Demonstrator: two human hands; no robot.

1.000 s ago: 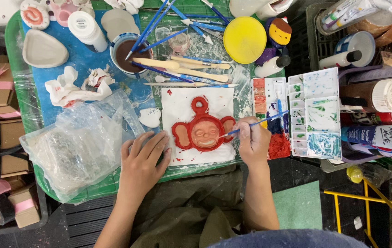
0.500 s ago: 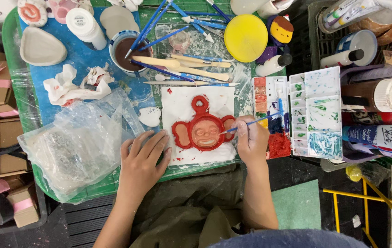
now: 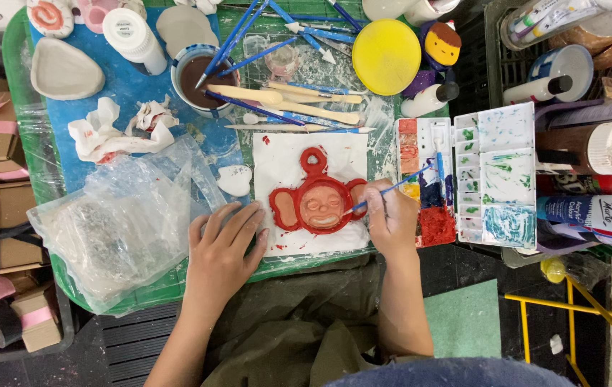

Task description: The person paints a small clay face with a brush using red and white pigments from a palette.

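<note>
A flat clay figure (image 3: 318, 202) with a face, round ears and a top loop lies on a white sheet (image 3: 281, 166); its rim is painted red. My right hand (image 3: 390, 218) grips a thin blue paintbrush (image 3: 399, 185), and the brush tip rests at the figure's right ear. My left hand (image 3: 221, 245) lies flat with fingers spread, pressing the sheet's left edge beside the figure.
A paint palette (image 3: 463, 179) with red, blue and green wells sits right of my right hand. A cup of brown water (image 3: 198, 72) with brushes, wooden tools (image 3: 284, 100), a yellow lid (image 3: 386, 46), crumpled tissue (image 3: 109, 132) and a plastic bag (image 3: 119, 222) crowd the green mat.
The brush tip has shifted slightly along the figure's right ear. My left hand has stayed flat on the sheet.
</note>
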